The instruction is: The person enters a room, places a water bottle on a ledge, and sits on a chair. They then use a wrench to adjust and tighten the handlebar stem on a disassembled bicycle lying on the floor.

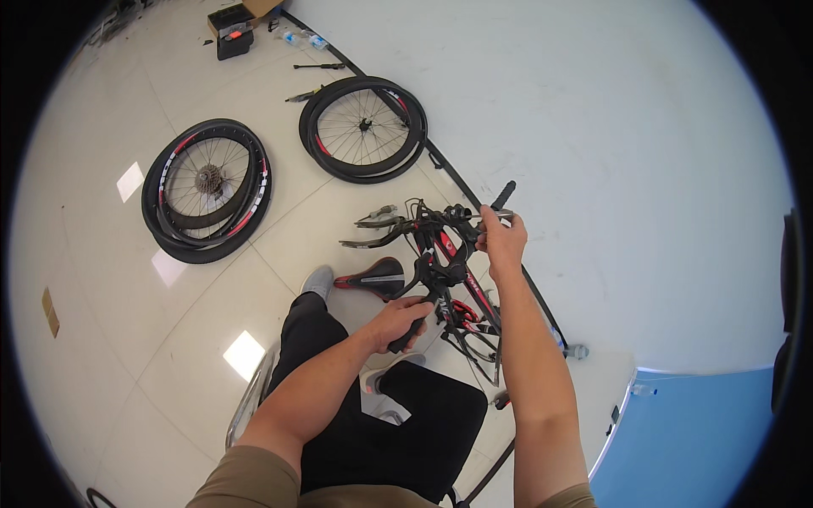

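A black and red bicycle frame (457,267) with its fork and loose handlebar assembly stands in front of my knees. My left hand (400,322) is closed round a black handlebar grip (417,326) below the stem. My right hand (501,239) holds a thin silver tool (487,216) at the black stem clamp (461,216), fingers pinched on it; the tool's tip is too small to make out. Another bar end (506,190) points up behind it. A black and red saddle (381,278) lies left of the frame, beside my shoe (317,282).
Two wheels with loose tyres lie on the tiled floor, one left (207,179), one at the back (365,124). A black toolbox (234,41), bottles (305,38) and a pump-like item (318,66) are further back. A dark strip (356,68) borders the white surface (635,169).
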The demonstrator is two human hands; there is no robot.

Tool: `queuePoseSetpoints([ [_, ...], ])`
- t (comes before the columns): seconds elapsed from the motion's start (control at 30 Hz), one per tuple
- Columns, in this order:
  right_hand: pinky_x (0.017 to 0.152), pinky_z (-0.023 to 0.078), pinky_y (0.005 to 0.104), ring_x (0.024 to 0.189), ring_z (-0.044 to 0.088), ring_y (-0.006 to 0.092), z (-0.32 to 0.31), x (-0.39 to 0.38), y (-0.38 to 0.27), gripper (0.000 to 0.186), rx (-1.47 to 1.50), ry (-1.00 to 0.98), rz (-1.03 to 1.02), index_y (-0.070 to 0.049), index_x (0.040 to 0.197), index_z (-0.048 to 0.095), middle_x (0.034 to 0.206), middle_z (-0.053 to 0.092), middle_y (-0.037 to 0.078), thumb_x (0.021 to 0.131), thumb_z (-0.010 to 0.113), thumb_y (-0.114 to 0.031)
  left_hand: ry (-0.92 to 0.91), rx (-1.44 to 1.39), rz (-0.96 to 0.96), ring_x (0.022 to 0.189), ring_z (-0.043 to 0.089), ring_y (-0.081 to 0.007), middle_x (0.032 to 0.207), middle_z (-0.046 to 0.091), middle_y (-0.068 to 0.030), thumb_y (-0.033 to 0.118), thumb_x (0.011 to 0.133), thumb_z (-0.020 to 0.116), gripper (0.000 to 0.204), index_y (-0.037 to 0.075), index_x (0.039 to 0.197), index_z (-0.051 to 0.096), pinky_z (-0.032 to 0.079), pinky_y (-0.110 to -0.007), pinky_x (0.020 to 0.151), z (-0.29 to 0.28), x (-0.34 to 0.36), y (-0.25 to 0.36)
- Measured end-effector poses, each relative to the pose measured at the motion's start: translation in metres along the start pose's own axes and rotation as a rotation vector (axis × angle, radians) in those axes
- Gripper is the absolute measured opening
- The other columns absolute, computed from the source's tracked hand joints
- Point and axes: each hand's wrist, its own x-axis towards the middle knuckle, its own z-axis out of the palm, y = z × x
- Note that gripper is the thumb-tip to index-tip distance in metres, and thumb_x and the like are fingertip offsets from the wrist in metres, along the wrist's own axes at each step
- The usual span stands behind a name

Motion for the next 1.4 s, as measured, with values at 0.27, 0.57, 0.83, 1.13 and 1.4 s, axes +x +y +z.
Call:
queuePoseSetpoints([
  [0.27,0.046,0.047,0.0286,0.052,0.058,0.0132,-0.015,0.011,-0.026,0.028,0.137,0.079,-0.168,0.004,0.095,0.058,0.068,0.059,0.006,0.085,0.072,-0.017,0.015,-0.01,-0.017,0.04,0.049,-0.0119,0.068,0.057,-0.0041,0.033,0.099,0.056,0.027,0.009,0.111,0.055,0.04,-0.029,0.033,0.003,-0.003,0.001],
  [0.57,0.071,0.06,0.0382,0.099,0.065,0.0259,-0.122,-0.057,-0.045,0.041,0.432,0.251,-0.172,0.004,0.112,0.054,0.105,0.061,0.014,0.09,0.068,-0.028,-0.003,0.017,0.004,0.04,0.051,-0.0107,0.067,0.057,-0.0031,0.034,0.099,0.056,0.027,0.01,0.111,0.054,0.04,-0.027,0.033,0.0,-0.001,0.0],
  [0.83,0.069,0.052,0.0374,0.061,0.049,0.0189,-0.177,-0.146,0.125,0.039,1.298,0.34,0.51,0.001,0.101,0.051,0.07,0.05,0.005,0.101,0.044,-0.037,0.006,0.055,-0.011,0.041,0.052,-0.0113,0.068,0.057,-0.003,0.035,0.099,0.057,0.027,0.013,0.115,0.055,0.042,-0.027,0.034,-0.001,0.001,-0.001],
  [1.13,0.048,0.033,0.0251,0.053,0.037,0.0113,-0.123,-0.194,0.224,0.019,1.375,-0.042,0.853,0.0,0.105,0.051,0.071,0.045,0.0,0.097,0.049,-0.017,-0.008,0.191,-0.008,0.046,0.056,-0.0136,0.081,0.062,-0.0085,0.037,0.096,0.061,0.038,0.01,0.122,0.052,0.047,-0.029,0.04,0.004,-0.009,0.007],
  [1.4,0.051,0.036,0.0268,0.058,0.041,0.0111,-0.092,-0.154,0.254,0.015,1.357,-0.14,0.845,-0.005,0.107,0.052,0.086,0.056,0.005,0.094,0.045,-0.006,0.436,0.756,0.166,0.096,0.063,-0.0184,0.112,0.063,-0.0126,0.026,0.091,0.07,0.077,0.002,0.152,0.029,0.054,-0.031,0.081,0.033,-0.064,-0.011],
])
